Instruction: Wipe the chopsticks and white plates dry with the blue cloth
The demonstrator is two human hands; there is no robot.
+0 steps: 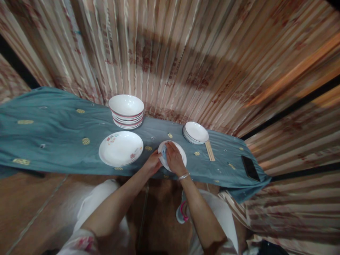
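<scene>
A small white plate (183,152) is at the table's front edge, between my hands. My left hand (154,162) grips its left rim, with the fingertips partly hidden. Over the plate, my right hand (174,158) presses a light blue cloth (164,152) onto the inner surface. A silver bangle circles that wrist. To the left lies a large oval white plate (120,149) with floral decoration. A stack of small white plates (196,132) stands behind and to the right of my hands, with wooden chopsticks (209,150) beside it.
White bowls with red rims (126,105) are stacked at the table's back left. A black phone (250,168) lies near the right end. The table has a patterned teal cloth (61,131). Behind it hangs a pleated curtain (164,53), with dark poles at the sides.
</scene>
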